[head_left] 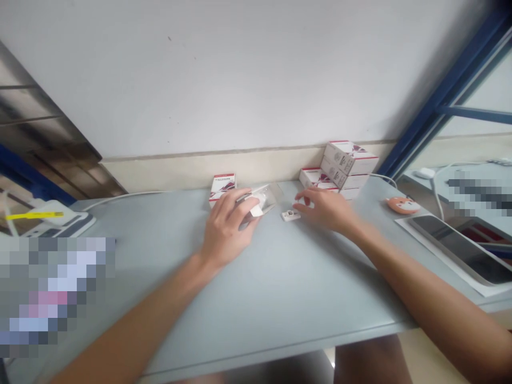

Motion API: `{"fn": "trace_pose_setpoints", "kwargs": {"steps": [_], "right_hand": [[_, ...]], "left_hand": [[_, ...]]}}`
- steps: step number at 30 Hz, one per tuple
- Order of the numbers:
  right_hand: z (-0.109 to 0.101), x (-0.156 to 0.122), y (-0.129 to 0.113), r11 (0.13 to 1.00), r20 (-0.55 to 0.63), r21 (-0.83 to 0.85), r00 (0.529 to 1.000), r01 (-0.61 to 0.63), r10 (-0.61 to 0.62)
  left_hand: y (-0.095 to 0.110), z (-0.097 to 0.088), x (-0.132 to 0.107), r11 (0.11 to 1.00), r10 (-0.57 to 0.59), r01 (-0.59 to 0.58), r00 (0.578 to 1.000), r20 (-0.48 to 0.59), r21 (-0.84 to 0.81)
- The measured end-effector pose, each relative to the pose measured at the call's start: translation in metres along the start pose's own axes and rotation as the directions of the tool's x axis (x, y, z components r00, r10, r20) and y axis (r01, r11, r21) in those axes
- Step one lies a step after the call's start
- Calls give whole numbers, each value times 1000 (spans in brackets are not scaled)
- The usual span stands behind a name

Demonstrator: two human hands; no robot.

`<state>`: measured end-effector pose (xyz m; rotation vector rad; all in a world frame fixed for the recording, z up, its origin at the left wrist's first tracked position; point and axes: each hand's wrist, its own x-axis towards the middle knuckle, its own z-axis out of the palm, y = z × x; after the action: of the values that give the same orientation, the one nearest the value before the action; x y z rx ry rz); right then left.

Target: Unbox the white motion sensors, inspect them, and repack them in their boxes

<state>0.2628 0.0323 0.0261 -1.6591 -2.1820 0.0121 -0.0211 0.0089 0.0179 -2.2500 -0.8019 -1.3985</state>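
Near side first: bare grey-blue table [276,288] in front of me, my forearms angled in from left and right. To the right, a dark phone-like slab [460,248] lies on something flat and white. Farther in, between my hands, a small white part [290,215] rests on the tabletop, round dark detail on its upper face. Its long axis runs roughly left to right, the right end pointing toward my right hand [325,208]. Key relation: the part lies just to the left and slightly near of those right fingertips, so the right is clearly the nearer hand. Its fingers are curled, thumb close to index; blur hides whether they touch the part or pinch anything, so I cannot tell. My left hand [230,224], well apart on the left, grasps an open white box [262,201], tilted, mouth facing right, pale contents inside not readable. Beyond it, a red-and-white carton [223,186] stands just behind my left fingers; farther right, beyond my right hand, similar cartons are stacked [347,164] near the foot of the wall [240,80].
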Motion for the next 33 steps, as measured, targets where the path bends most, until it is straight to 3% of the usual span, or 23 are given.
{"fn": "trace_pose_setpoints", "kwargs": {"steps": [2, 4, 7, 9, 11, 13, 16, 20, 23, 30, 33], "right_hand": [[4, 0, 3, 998, 91, -55, 995, -29, 34], [3, -1, 0, 998, 81, -63, 996, -27, 32], [-6, -7, -14, 998, -148, 31, 988, 50, -45], [-15, -14, -28, 974, -317, 124, 937, 191, -144], [-20, -20, -40, 919, -341, 199, 903, 339, -260], [-20, -25, -48, 890, -285, 237, 904, 389, -319], [-12, -26, -52, 926, -212, 217, 941, 308, -263], [-5, -23, -50, 932, -72, 341, 992, 121, -102], [-3, -23, -52, 853, 9, 522, 999, 24, -33], [4, -21, -52, 676, 143, 715, 984, -177, 107], [2, -19, -53, 585, 226, 762, 961, -277, 161]], "left_hand": [[0, 0, 0, 1000, 8, -8, 1000, 3, -8], [0, 0, 0, 1000, 17, -17, 1000, 9, -11], [3, 0, 0, 999, 42, -42, 998, 53, -7], [4, 0, 0, 999, 50, -50, 994, 97, -2], [5, 0, -1, 999, 33, -34, 990, 135, 1], [5, 1, -3, 1000, 2, -3, 987, 159, 1], [4, 1, -6, 1000, -21, 18, 977, 211, 18], [2, -1, -6, 994, 95, -108, 953, 287, 28], [1, -3, -4, 978, 193, -206, 938, 288, 16], [3, -9, 0, 918, 356, -394, 864, 357, 38], [6, -9, -1, 920, 361, -391, 876, 320, 30]]}}
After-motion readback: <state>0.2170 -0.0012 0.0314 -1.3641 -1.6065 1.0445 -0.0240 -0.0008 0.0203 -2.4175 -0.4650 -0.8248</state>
